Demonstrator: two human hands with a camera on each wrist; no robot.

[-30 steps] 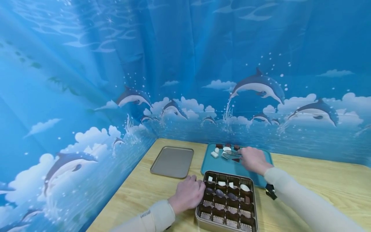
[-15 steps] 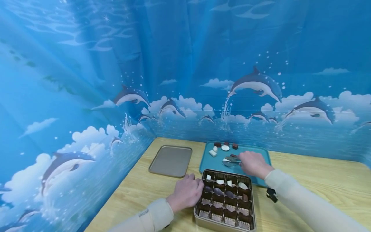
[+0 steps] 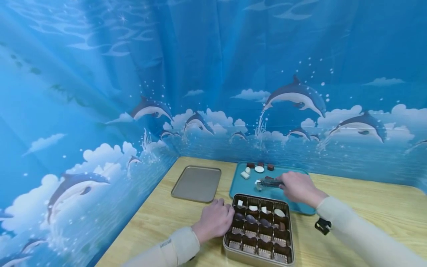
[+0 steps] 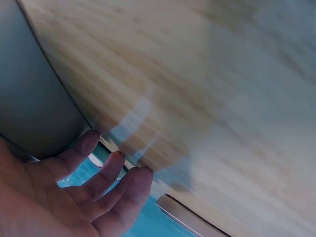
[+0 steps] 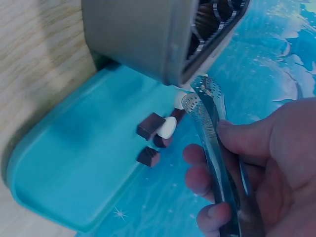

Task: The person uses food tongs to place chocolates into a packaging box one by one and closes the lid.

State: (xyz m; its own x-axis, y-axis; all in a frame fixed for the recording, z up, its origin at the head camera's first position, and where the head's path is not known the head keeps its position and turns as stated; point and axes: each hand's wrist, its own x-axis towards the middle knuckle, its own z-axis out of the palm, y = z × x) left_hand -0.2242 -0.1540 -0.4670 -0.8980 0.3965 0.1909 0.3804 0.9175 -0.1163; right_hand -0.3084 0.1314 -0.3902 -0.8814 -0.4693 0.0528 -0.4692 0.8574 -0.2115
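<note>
My right hand [image 3: 298, 187] holds metal tongs [image 5: 217, 163] over the teal tray [image 3: 238, 185], thumb on one arm and fingers around the other. The perforated tips sit right at a small white chocolate [image 3: 258, 182] on the tray. My left hand [image 3: 215, 218] rests against the left side of a bronze-coloured tin [image 3: 258, 261], its fingers loosely bent in the left wrist view. A dark divided insert fills the tin. White pieces occupy its back row, and dark chocolates [image 3: 251, 218] lie in the row in front. The front two rows of compartments hold nothing.
Several dark cubes [image 3: 270, 167] and white pieces [image 3: 245, 175] lie at the tray's far left part. A flat bronze lid [image 3: 197, 184] rests on the wooden table [image 3: 150, 222], left of the tray. A blue dolphin-print curtain [image 3: 213, 74] hangs behind and along the left.
The tongs have come toward the tray's front, away from the other white pieces, and turned in the right hand, their arms now looking closer together. The left hand stays at the tin.
</note>
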